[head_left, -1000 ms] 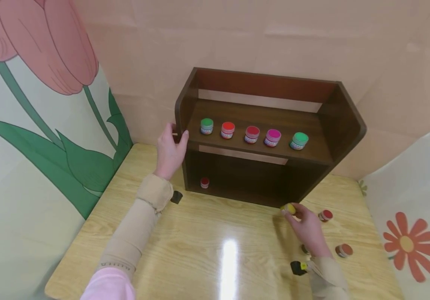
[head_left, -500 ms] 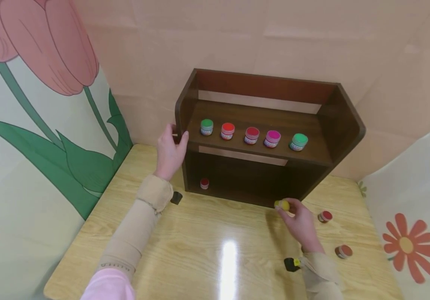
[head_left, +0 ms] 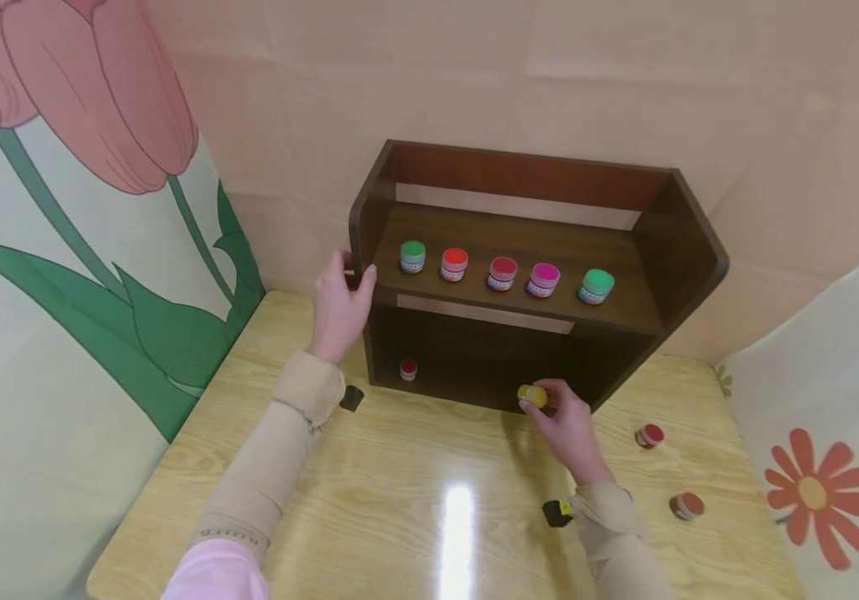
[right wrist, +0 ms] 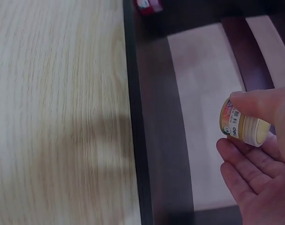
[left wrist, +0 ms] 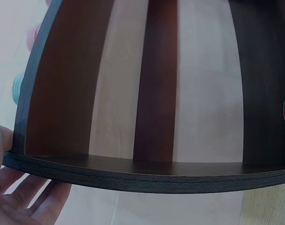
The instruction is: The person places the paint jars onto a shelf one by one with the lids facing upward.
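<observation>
A small yellow paint jar point(right wrist: 240, 123) is pinched between the thumb and fingers of my right hand point(head_left: 567, 425). In the head view this hand is in front of the lower compartment of a dark brown two-tier shelf point(head_left: 519, 225), right of its middle. My left hand point(head_left: 341, 307) grips the edge of the shelf's left side panel, thumb on the front and fingers behind. Several paint jars stand in a row on the upper board, among them a green jar point(head_left: 412, 257) and a magenta jar point(head_left: 543, 280). One red jar point(head_left: 408, 370) sits at the lower left.
On the wooden table point(head_left: 369, 500), to the right of the shelf, are a dark red jar point(head_left: 650, 436) and a brownish-red jar point(head_left: 687, 505) lying tilted. Behind the shelf hangs a pinkish backdrop point(head_left: 474, 75). Flower-printed cloth point(head_left: 811, 492) borders the table at the right.
My right hand has moved left and slightly toward the shelf with the yellow paint jar, from the right corner to the lower compartment's front. The left hand keeps its grip on the side panel.
</observation>
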`<state>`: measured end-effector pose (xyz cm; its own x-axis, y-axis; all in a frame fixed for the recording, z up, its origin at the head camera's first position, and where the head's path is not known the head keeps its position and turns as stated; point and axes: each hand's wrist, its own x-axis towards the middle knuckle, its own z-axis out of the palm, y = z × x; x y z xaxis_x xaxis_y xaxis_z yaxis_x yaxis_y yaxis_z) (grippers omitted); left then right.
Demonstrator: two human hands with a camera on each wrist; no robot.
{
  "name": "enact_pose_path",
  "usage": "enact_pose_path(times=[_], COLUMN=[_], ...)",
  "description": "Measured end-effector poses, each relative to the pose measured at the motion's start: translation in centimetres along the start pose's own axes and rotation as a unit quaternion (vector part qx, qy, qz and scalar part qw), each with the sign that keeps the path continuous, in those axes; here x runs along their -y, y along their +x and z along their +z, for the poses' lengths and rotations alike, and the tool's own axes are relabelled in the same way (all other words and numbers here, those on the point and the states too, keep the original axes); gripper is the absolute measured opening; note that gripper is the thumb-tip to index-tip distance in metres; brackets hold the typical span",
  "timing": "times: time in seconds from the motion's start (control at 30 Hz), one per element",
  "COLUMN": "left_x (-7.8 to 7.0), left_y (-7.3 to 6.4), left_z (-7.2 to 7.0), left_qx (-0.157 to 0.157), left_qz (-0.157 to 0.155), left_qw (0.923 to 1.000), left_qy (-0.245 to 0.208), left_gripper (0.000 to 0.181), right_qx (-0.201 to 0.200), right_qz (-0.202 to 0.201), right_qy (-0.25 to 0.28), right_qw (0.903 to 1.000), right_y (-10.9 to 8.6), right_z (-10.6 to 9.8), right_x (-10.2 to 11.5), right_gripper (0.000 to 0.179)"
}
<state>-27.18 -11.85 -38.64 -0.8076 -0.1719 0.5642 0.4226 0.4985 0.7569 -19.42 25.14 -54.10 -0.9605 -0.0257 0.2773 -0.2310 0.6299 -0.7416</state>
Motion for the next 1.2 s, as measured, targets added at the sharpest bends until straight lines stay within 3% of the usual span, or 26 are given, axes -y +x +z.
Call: enact_pose_path(times=[0.27, 0.77, 1.2], left_x=[0.0, 0.1, 0.0], left_y=[0.0, -0.1, 0.0], left_z=[0.0, 0.1, 0.0], left_qx=[-0.002, -0.002, -0.003], left_qz=[0.001, 0.004, 0.001], left_qw=[1.0, 1.0, 1.0], left_qy=[-0.002, -0.004, 0.0], left_gripper=[0.022, 0.022, 0.022], right_qx=[0.022, 0.012, 0.033], right_qz=[-0.007, -0.017, -0.06], right_qy=[-0.002, 0.025, 0.029], right_qw=[0.9997, 0.9995, 0.9972], right_y=[1.9, 4.7, 6.7], right_z=[1.6, 5.3, 9.3], right_x=[1.7, 2.8, 3.6], right_gripper=[0.04, 0.038, 0.038])
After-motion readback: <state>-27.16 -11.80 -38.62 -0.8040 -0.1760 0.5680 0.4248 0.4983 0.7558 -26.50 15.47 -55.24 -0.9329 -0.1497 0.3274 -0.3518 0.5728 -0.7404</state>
